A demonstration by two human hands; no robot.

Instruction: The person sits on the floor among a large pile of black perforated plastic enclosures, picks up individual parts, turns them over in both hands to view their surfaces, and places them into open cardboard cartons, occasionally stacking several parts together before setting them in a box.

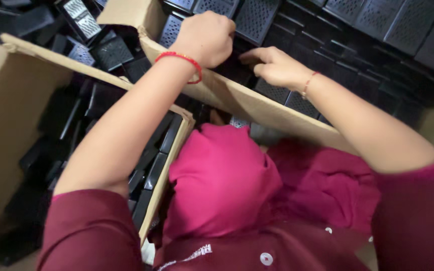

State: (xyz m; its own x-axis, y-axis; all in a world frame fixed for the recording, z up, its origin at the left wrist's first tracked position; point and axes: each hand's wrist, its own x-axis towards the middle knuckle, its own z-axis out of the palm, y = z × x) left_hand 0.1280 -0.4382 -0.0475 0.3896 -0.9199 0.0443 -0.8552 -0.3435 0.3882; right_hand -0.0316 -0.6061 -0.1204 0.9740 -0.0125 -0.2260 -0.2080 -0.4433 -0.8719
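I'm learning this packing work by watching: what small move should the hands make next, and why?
Probably lift one black perforated plastic part clear over the cardboard box flap. Both the left hand and the right hand are curled down among the parts just past that flap, though whether either grips one yet is hidden.

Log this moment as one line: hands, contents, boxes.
left hand: fisted over black perforated parts | right hand: fingers curled on parts | cardboard box: open | second box: holds black parts
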